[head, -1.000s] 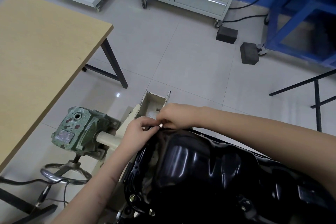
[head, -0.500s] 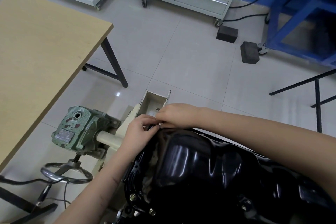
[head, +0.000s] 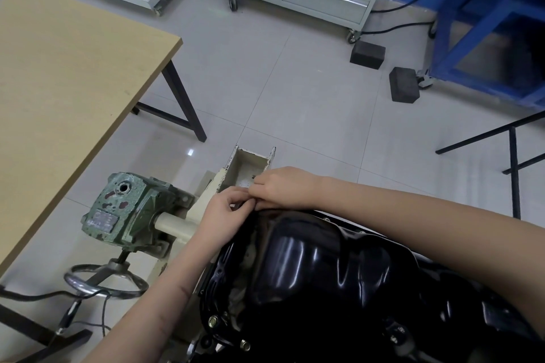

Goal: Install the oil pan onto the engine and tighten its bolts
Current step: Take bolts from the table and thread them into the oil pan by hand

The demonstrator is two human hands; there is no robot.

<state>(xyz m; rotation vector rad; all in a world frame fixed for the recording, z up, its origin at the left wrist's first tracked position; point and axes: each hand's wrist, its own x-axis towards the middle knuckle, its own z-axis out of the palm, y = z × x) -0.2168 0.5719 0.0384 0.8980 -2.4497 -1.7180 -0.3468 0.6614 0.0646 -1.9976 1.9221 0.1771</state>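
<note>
The room is bright from lights above me. White shine streaks sit on the black oil pan (head: pixel 309 268) (it looks wet). My hands look a bit blurry. Straight lines bend near the edges.

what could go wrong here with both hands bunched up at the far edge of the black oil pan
1. The left hand and right hand pinch together at the far rim of the glossy black oil pan, hiding whatever they hold; a small part slipping there could fall to the grey tiled floor or into the open cream metal bracket just beyond.

2. Two brass-coloured bolts show on the near flange; tightening one side first might seat the pan unevenly.
</note>
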